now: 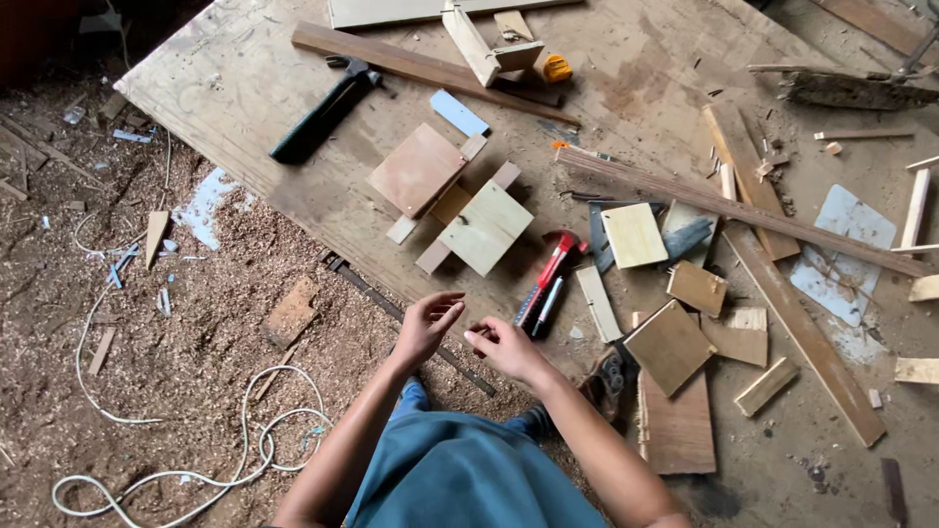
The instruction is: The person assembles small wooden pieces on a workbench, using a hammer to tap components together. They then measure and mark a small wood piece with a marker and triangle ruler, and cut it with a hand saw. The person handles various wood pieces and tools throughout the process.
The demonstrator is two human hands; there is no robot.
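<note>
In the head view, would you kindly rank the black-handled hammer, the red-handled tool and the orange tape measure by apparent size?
1. Black-handled hammer, largest.
2. Red-handled tool, near the right hand.
3. Orange tape measure, smallest, though partly hidden and farther away.

head camera, looking steeply down, near hands, over plywood board [245,88].
</note>
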